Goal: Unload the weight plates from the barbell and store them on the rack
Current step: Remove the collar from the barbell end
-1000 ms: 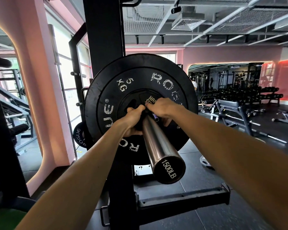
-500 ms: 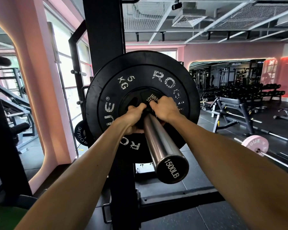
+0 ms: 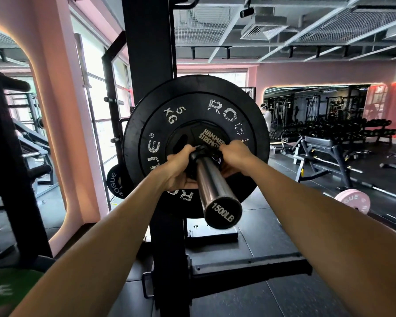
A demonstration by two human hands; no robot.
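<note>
The hands (image 3: 181, 165) hide the collar; green plate (image 3: 7, 291) is cut off.

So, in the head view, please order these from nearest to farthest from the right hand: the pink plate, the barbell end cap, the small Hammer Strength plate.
From the right hand:
1. Small Hammer Strength plate, under its fingers.
2. Barbell end cap, below, toward the camera.
3. Pink plate, on the floor, far right.

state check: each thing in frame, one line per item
Small Hammer Strength plate: on sleeve, outermost, both hands gripping it.
Rogue 5 KG plate: loaded behind it.
Barbell sleeve: outer part bare.
Left hand: curled in grip.
Right hand: curled in grip.
Pink plate: on floor.
</note>
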